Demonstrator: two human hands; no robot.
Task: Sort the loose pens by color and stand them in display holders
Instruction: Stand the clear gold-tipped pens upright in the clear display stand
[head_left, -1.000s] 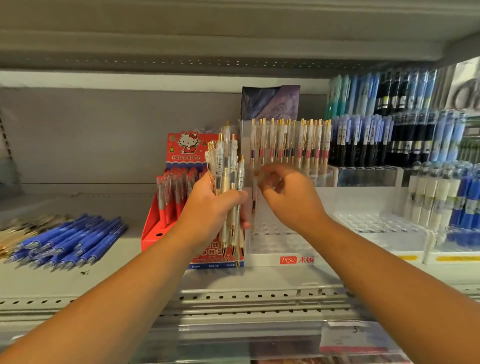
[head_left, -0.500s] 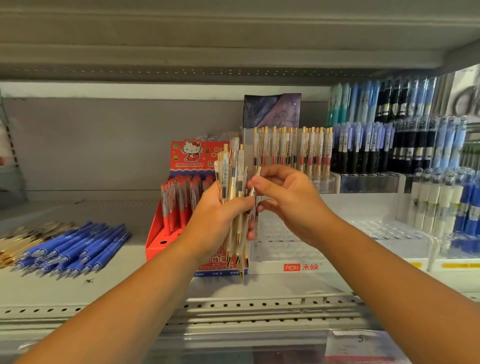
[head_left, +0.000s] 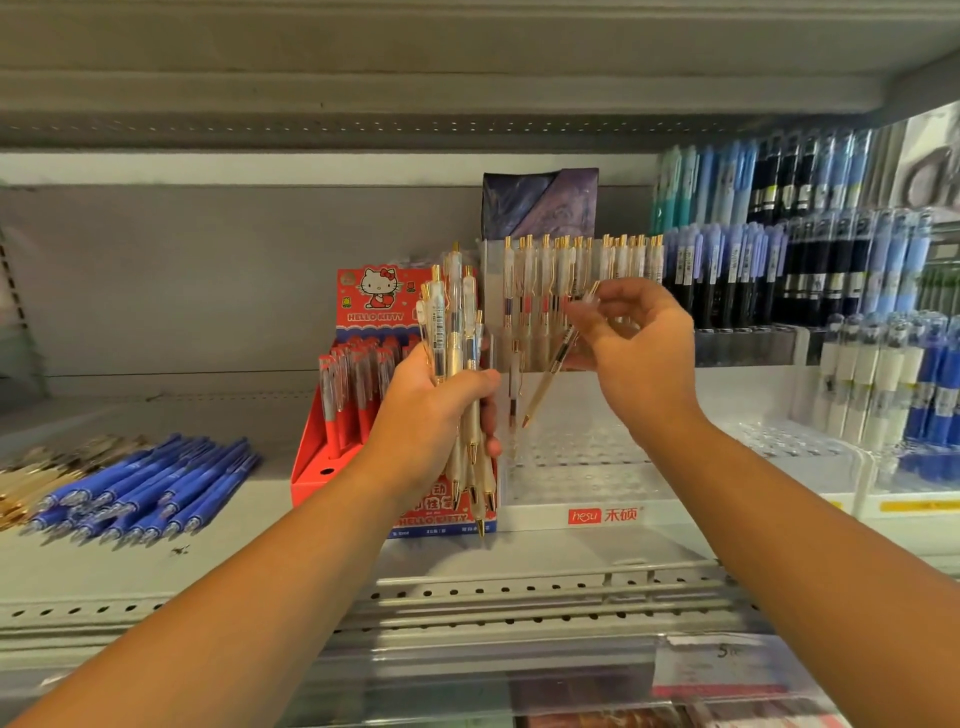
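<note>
My left hand (head_left: 427, 422) grips a bundle of white-and-gold pens (head_left: 456, 332), held upright in front of the red Hello Kitty box (head_left: 363, 395). To its right, my right hand (head_left: 641, 353) pinches a single white-and-gold pen (head_left: 551, 375), tilted with its tip pointing down-left over the clear tiered display holder (head_left: 582, 457). The holder's back row carries several matching white-and-gold pens (head_left: 576, 270). A loose pile of blue pens (head_left: 150, 483) lies flat on the shelf at the left, with gold pens (head_left: 31, 478) beside it at the frame's edge.
Clear holders on the right are packed with dark, purple and blue pens (head_left: 779, 260), and white-and-blue pens (head_left: 893, 374) stand at the far right. A dark purple card (head_left: 540, 205) stands behind the holder. The perforated shelf edge (head_left: 467, 592) runs across the front.
My right hand has drawn one pen out of the bundle and moved it right and up, over the clear holder. My left hand keeps the bundle in about the same place.
</note>
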